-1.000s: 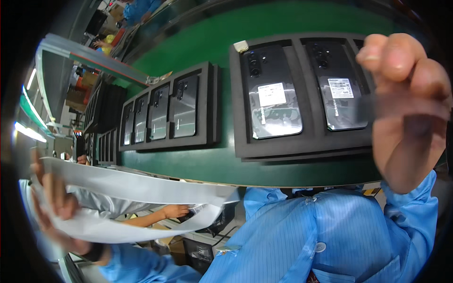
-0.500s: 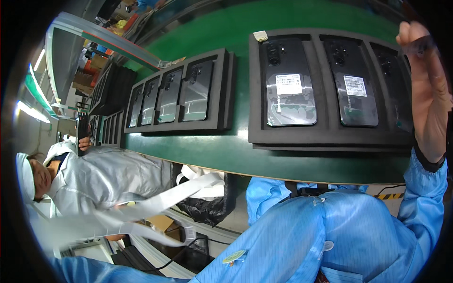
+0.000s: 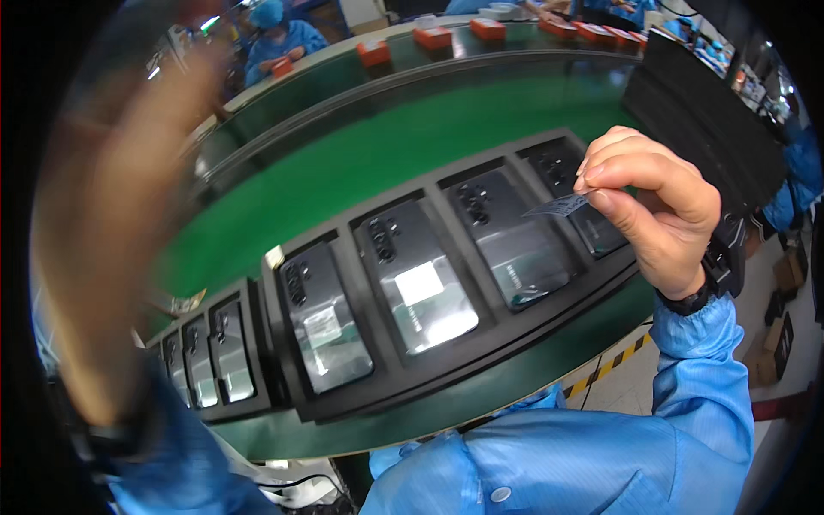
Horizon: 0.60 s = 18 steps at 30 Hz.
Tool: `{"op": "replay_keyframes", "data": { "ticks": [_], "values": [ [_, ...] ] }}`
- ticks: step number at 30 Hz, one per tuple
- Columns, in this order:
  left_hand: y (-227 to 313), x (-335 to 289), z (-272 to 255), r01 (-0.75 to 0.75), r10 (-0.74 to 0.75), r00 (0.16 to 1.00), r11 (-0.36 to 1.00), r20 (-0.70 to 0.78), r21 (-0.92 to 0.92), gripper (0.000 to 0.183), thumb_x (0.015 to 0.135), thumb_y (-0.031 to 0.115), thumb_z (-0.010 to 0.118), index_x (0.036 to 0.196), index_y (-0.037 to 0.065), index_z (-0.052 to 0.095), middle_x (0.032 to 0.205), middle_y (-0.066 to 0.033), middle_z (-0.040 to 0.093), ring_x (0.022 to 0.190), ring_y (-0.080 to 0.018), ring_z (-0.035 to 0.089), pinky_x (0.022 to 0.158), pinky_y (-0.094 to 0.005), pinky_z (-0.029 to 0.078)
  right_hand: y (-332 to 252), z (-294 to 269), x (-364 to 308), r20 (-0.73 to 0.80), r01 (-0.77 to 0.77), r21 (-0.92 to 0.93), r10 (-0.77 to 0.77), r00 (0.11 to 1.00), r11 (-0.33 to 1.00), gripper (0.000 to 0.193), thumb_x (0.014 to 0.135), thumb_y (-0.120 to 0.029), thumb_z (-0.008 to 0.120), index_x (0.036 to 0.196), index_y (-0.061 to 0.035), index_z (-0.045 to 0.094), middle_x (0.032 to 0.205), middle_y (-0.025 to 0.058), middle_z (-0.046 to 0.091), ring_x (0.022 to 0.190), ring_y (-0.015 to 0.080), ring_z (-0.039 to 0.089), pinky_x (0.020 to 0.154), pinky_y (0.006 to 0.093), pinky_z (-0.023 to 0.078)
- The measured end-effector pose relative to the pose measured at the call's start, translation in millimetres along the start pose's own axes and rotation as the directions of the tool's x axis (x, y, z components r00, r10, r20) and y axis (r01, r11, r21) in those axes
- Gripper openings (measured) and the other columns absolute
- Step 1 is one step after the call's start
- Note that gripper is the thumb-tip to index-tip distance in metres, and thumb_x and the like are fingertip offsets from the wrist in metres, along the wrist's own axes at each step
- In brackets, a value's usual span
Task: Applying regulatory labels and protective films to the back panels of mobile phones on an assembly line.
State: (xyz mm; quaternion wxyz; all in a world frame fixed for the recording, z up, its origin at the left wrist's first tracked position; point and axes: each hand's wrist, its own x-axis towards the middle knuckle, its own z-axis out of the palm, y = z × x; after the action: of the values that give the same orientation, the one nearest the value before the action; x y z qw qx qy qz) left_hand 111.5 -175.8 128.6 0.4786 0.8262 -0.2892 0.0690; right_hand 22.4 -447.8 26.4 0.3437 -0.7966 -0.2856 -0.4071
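- Though blurred at far left of the frame, recognisable as a raised left hand [image 3: 120, 223]; cannot tell whether apart, together or clamped at the fingers.
- Showing at lower left a far tray [image 3: 260, 343] of dark foam, with three phones [image 3: 230, 356] visible in its slots.
- Showing at upper left a co-worker [image 3: 287, 39] in blue, hands at an orange box [image 3: 282, 66].
- Spread through the centre, on a green bench [image 3: 515, 360]: a near tray [image 3: 390, 369] with four dark phones [image 3: 330, 348], laid camera side up in separate slots.
- Marked with pale labels [image 3: 419, 283] on the backs of that tray's two leftmost phones.
- Held tilted right of centre, in front of the third and fourth phones: a small printed label [image 3: 556, 207].
- Clamped on that label's edge, thumb and fingers together: the right hand [image 3: 657, 202], wearing a black band [image 3: 687, 302], partly covering the fourth phone.
- Rising at upper right: a dark stack [image 3: 704, 112].
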Motion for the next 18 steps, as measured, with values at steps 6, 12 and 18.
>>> {"op": "replay_keyframes", "data": {
  "ticks": [6,12,18],
  "values": [
    [-59,-29,119,-0.51,0.329,0.77,0.832,0.547,0.218,0.029,0.07,0.01,0.068,0.095,0.0,0.058,0.088,-0.0198,0.058,0.083,-0.0375,0.056,0.072,-0.0426,0.046,18,-12,-5,0.01,-0.062,0.029,0.062,0.998,0.998,0.01,0.074,0.003,0.069,0.084,0.0019,0.067,0.079,0.0099,0.067,0.076,0.0191,0.063,0.068,0.0285,0.05],
    [-76,-33,148,-0.488,0.294,0.67,0.866,0.682,0.106,0.026,0.068,0.013,0.069,0.084,-0.001,0.055,0.083,-0.0164,0.057,0.083,-0.0336,0.059,0.073,-0.0417,0.048,45,-18,-7,0.033,-0.149,0.079,0.147,0.989,0.986,0.01,0.075,0.001,0.069,0.085,0.0017,0.067,0.08,0.0096,0.067,0.074,0.0178,0.063,0.066,0.0269,0.05],
    [-59,-21,144,-0.408,0.208,0.6,0.91,0.773,0.072,0.026,0.07,0.015,0.069,0.08,-0.005,0.055,0.084,-0.0191,0.057,0.084,-0.0358,0.058,0.075,-0.0417,0.047,57,-21,8,0.176,-0.121,0.167,0.091,0.98,0.978,0.009,0.077,-0.001,0.067,0.086,0.0006,0.066,0.082,0.0095,0.067,0.075,0.0179,0.063,0.066,0.0262,0.049]
  ]
}}
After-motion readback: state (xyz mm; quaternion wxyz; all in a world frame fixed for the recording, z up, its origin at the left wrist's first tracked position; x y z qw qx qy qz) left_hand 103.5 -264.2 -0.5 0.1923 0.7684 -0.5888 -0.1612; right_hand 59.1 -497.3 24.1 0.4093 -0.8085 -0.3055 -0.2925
